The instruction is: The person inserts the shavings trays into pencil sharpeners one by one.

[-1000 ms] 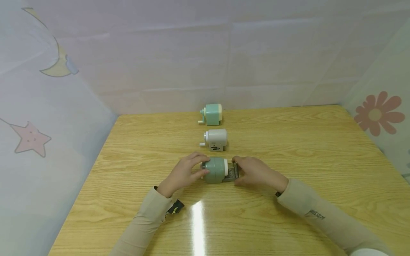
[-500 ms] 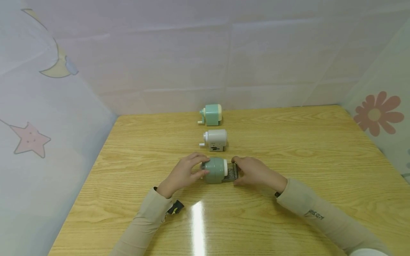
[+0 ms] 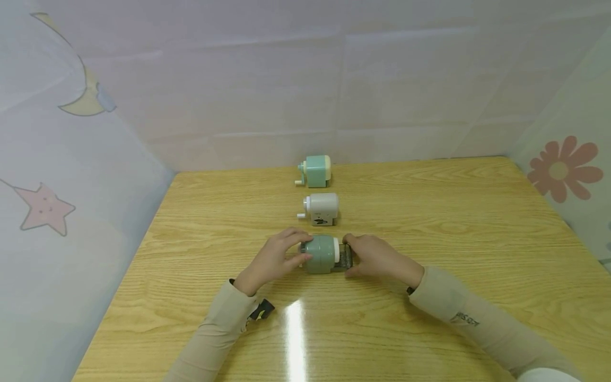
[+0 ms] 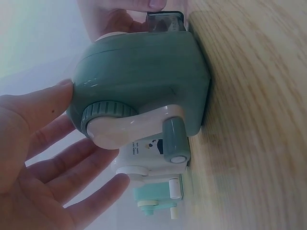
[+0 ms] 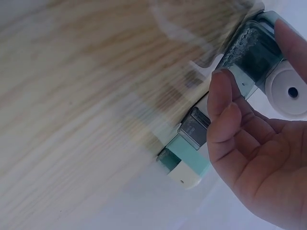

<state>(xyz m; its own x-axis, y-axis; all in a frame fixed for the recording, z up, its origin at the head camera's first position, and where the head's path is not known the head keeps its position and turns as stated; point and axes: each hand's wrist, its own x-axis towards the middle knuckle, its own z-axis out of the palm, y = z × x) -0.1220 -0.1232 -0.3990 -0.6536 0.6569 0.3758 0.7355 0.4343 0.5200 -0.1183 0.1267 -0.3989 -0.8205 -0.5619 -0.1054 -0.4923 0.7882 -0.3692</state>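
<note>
Fingers (image 3: 354,240) of the right hand (image 3: 379,257) pinch the clear shavings drawer (image 3: 346,257), and that drawer now sits deeper in the dark green sharpener (image 3: 322,253) than it did a second ago; only a short stub of it shows past the white end plate. The right hand has crept leftward with it, toward the left hand. So the drawer looks, to my eye, to be going home into the body rather than coming out, with a little travel left.

Over on the other side, the left hand (image 3: 276,259) has not shifted: its fingers (image 3: 297,233) curl over the top of the green body while the thumb sits below by the crank (image 4: 144,127), bracing the sharpener against the push. In the left wrist view, the thumb and fingers lie close round the rounded end.

Now the lie of the thing. The sharpener rests on the worktop (image 3: 453,239), about midway between the left and right edges and nearer the front edge than the back. Its long axis runs parallel to the front edge: crank end facing the left edge, drawer end facing the right edge.

Behind it stand the white sharpener (image 3: 322,208) and then the mint sharpener (image 3: 316,170) close to the back edge, cranks likewise to the left.
</note>
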